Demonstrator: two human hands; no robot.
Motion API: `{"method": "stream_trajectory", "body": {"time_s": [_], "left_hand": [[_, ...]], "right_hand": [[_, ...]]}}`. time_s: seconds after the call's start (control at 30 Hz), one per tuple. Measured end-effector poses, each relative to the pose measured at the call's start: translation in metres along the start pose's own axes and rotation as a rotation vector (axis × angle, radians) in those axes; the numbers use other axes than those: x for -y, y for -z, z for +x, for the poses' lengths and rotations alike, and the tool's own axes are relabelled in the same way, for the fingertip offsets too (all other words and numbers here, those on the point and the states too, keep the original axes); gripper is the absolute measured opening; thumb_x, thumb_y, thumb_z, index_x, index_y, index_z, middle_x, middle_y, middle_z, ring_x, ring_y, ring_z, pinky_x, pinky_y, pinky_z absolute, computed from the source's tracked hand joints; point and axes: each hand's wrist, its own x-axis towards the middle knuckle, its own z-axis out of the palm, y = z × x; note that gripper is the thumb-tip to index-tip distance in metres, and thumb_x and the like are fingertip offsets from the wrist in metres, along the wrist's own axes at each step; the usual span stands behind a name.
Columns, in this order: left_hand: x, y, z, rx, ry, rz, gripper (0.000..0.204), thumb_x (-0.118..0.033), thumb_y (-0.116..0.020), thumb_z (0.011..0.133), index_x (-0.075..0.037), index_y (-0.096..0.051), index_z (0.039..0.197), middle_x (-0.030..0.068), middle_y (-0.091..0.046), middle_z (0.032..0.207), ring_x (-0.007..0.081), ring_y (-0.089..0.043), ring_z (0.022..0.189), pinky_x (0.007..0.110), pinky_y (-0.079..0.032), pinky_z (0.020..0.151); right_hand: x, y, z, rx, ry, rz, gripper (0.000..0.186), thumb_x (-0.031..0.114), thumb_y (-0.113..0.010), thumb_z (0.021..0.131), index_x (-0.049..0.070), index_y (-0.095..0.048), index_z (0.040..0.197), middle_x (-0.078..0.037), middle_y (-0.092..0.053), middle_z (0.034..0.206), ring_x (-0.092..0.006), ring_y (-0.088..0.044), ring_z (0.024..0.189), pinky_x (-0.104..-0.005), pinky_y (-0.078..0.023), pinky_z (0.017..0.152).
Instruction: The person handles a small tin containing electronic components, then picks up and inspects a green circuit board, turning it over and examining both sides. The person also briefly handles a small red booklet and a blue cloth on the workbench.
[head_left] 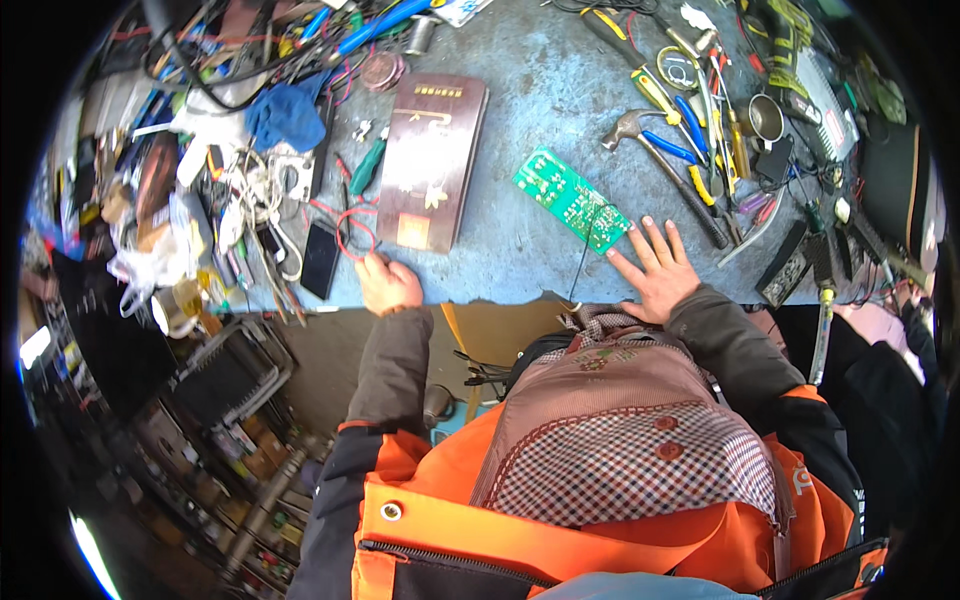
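Note:
My left hand [390,285] is at the front edge of the blue workbench [530,275], its fingers curled in. A thin red wire [346,232] loops close to its fingertips; whatever the fingers hold, if anything, is hidden. Just beyond lies a dark brown flat box [436,130] with gold markings and an orange label. My right hand [658,275] rests with fingers spread, its fingertips beside the near right corner of a green circuit board [560,190]. The board lies at a slant on the bench, soldered side showing, with a thin black lead running from it to the bench edge.
A black phone [319,260] and a green-handled screwdriver [367,168] lie left of the box. Cables, bags and a blue cloth [286,112] crowd the far left. On the right are a hammer [665,165], pliers [668,146], a metal cup [766,118] and a power drill [790,45].

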Motion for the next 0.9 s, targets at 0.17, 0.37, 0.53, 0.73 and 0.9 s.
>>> {"method": "stream_trajectory", "body": {"time_s": [0.17, 0.37, 0.53, 0.73, 0.9], "left_hand": [[0.003, 0.002, -0.006, 0.02, -0.039, -0.083, 0.007, -0.007, -0.054, 0.088, -0.01, -0.058, 0.093, 0.0163, -0.057, 0.098, 0.0443, -0.061, 0.087, 0.055, -0.049, 0.07], [0.015, -0.001, -0.002, 0.015, -0.266, -0.221, 0.006, 0.003, -0.051, 0.087, -0.003, -0.054, 0.087, 0.0188, -0.054, 0.091, 0.0422, -0.056, 0.08, 0.049, -0.048, 0.07], [0.036, -0.004, -0.019, -0.036, -0.393, -0.533, 0.011, 0.008, -0.055, 0.086, 0.001, -0.063, 0.089, 0.0157, -0.057, 0.086, 0.0329, -0.055, 0.075, 0.041, -0.048, 0.068], [0.029, 0.004, -0.017, -0.071, -0.477, -0.925, 0.012, 0.012, -0.061, 0.088, 0.001, -0.064, 0.092, 0.01, -0.064, 0.09, 0.0205, -0.059, 0.079, 0.032, -0.05, 0.073], [-0.054, 0.061, -0.025, 0.421, -0.893, -1.037, 0.018, 0.006, -0.063, 0.088, 0.002, -0.069, 0.105, 0.0122, -0.067, 0.094, 0.0219, -0.062, 0.078, 0.031, -0.052, 0.073]], "right_hand": [[0.002, -0.003, -0.001, -0.049, -0.015, -0.004, 0.097, 0.052, -0.092, 0.066, 0.022, -0.058, 0.152, -0.026, -0.044, 0.162, -0.0498, -0.032, 0.156, -0.0696, -0.017, 0.127], [0.007, -0.007, -0.008, -0.171, -0.008, -0.008, 0.101, 0.054, -0.093, 0.057, 0.012, -0.062, 0.144, -0.027, -0.051, 0.155, -0.0503, -0.042, 0.151, -0.0706, -0.025, 0.125], [0.005, -0.022, -0.016, -0.421, 0.012, -0.063, 0.089, 0.07, -0.074, 0.083, 0.003, -0.064, 0.14, -0.026, -0.055, 0.154, -0.0464, -0.051, 0.144, -0.0609, -0.034, 0.122], [0.008, -0.058, -0.016, -0.937, -0.346, 0.252, 0.043, 0.017, -0.081, 0.091, -0.001, -0.07, 0.129, -0.017, -0.069, 0.135, -0.0328, -0.063, 0.129, -0.0391, -0.046, 0.112], [0.06, -0.068, 0.003, -1.018, -0.491, 0.541, 0.05, 0.022, -0.081, 0.093, -0.001, -0.069, 0.135, -0.014, -0.069, 0.135, -0.0257, -0.062, 0.13, -0.0386, -0.047, 0.112]]}}
